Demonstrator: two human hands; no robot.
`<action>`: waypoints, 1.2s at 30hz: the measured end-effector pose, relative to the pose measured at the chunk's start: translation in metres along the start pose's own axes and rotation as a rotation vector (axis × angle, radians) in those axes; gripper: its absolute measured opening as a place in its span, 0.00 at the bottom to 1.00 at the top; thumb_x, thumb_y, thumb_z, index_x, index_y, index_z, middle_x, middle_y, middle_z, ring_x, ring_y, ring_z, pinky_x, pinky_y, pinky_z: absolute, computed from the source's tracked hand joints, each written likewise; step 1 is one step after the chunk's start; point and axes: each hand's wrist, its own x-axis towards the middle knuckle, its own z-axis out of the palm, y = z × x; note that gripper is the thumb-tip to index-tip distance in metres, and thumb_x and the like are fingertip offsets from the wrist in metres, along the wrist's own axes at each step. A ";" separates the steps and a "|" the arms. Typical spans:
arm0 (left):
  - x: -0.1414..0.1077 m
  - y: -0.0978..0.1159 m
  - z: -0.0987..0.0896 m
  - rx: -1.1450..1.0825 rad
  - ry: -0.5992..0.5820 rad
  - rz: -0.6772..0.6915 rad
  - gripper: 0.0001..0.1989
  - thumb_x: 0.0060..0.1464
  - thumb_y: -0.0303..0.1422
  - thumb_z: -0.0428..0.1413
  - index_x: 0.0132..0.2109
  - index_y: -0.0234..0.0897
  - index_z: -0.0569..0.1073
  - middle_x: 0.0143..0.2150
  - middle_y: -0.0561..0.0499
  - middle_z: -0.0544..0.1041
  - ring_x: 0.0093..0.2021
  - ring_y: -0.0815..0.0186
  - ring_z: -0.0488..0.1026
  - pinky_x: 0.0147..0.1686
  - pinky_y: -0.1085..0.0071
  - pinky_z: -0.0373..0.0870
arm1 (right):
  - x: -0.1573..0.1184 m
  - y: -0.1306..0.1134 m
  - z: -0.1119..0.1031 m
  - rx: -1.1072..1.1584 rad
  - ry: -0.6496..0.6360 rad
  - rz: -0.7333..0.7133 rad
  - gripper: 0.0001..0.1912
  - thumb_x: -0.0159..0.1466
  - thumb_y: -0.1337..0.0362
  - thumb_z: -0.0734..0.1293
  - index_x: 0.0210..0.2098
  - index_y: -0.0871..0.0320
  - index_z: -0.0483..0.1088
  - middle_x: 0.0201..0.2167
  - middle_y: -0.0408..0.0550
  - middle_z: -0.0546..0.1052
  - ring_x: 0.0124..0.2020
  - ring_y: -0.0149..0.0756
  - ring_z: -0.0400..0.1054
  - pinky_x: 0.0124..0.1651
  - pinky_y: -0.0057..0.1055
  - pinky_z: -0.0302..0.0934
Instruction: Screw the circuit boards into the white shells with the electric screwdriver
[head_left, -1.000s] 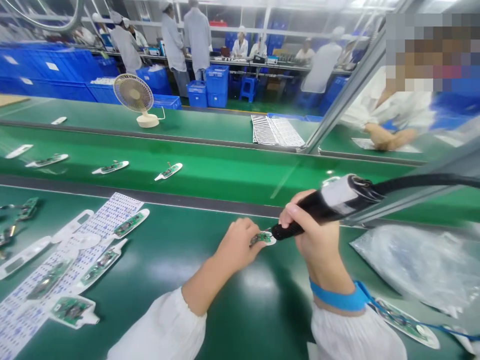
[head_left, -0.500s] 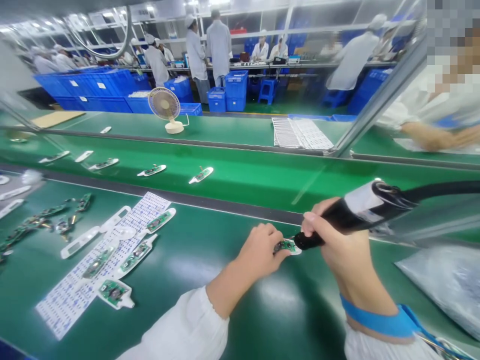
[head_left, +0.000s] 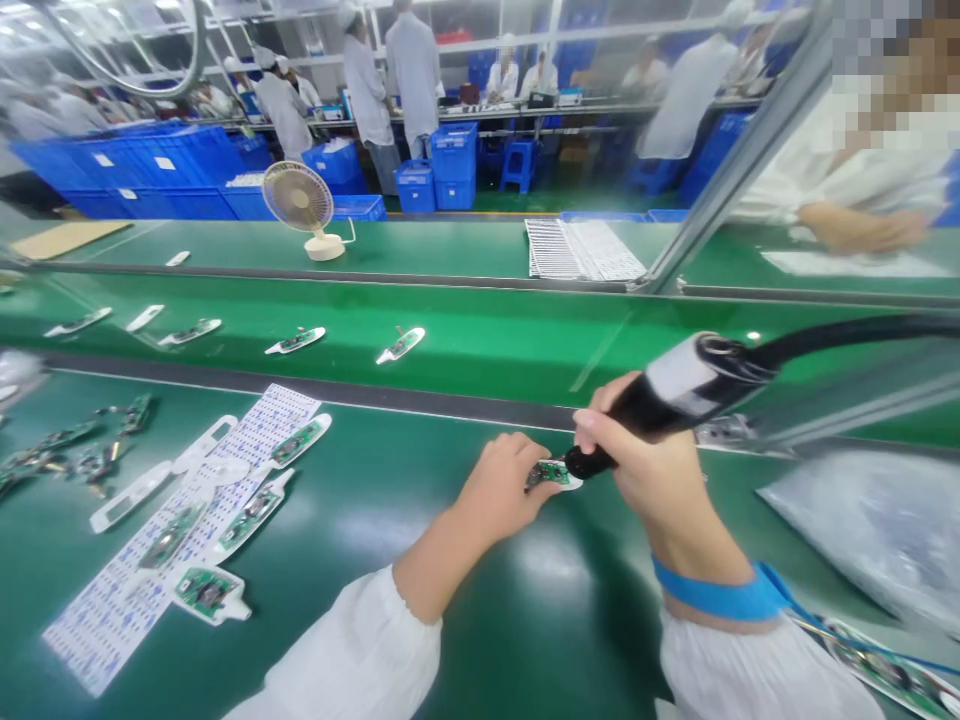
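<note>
My left hand [head_left: 504, 487] is closed on the near end of a white plastic housing with a green circuit board [head_left: 553, 473] in it, holding it at the green table top. My right hand [head_left: 649, 465] wraps round a black electric screwdriver [head_left: 651, 407] with a white label and a thick cable. The screwdriver's nose is at the far end of the circuit board; its bit is too small to make out. A blue wrist strap [head_left: 712, 590] circles my right wrist.
Several housings with boards [head_left: 253, 515] lie around a printed label sheet [head_left: 97, 620] at the left, beside loose boards [head_left: 94, 460]. More housings rest on the green conveyor belt [head_left: 480, 345]. A plastic bag [head_left: 885, 530] lies right. Behind are a fan [head_left: 298, 200] and co-workers.
The whole view has shifted, so the table things appear farther left. Both hands keep their hold on the housing and the screwdriver, whose nose stays at the board.
</note>
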 end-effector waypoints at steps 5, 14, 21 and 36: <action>0.001 -0.005 -0.001 -0.041 0.017 0.017 0.09 0.60 0.35 0.62 0.45 0.38 0.75 0.43 0.48 0.75 0.44 0.58 0.71 0.48 0.60 0.67 | 0.002 -0.003 0.002 -0.009 0.010 0.037 0.12 0.58 0.66 0.73 0.24 0.55 0.66 0.17 0.38 0.70 0.20 0.33 0.65 0.27 0.32 0.61; 0.022 -0.019 -0.009 0.018 0.095 0.084 0.08 0.61 0.35 0.61 0.45 0.39 0.75 0.44 0.48 0.78 0.45 0.59 0.73 0.46 0.62 0.70 | 0.018 -0.004 -0.040 0.341 0.562 -0.203 0.08 0.59 0.61 0.73 0.31 0.55 0.69 0.16 0.37 0.70 0.16 0.33 0.66 0.24 0.32 0.62; 0.185 -0.040 -0.029 0.207 0.175 -0.059 0.09 0.60 0.37 0.61 0.42 0.36 0.76 0.42 0.46 0.77 0.44 0.58 0.74 0.46 0.63 0.70 | 0.020 -0.001 -0.078 0.294 0.813 -0.229 0.10 0.56 0.61 0.74 0.29 0.56 0.69 0.15 0.36 0.69 0.16 0.32 0.65 0.23 0.31 0.62; 0.190 -0.074 -0.060 0.384 0.348 -0.160 0.19 0.64 0.46 0.53 0.54 0.38 0.71 0.57 0.41 0.74 0.58 0.49 0.69 0.58 0.54 0.63 | 0.019 0.012 -0.073 0.352 0.724 -0.163 0.09 0.57 0.62 0.76 0.30 0.57 0.72 0.16 0.38 0.70 0.18 0.33 0.66 0.26 0.32 0.63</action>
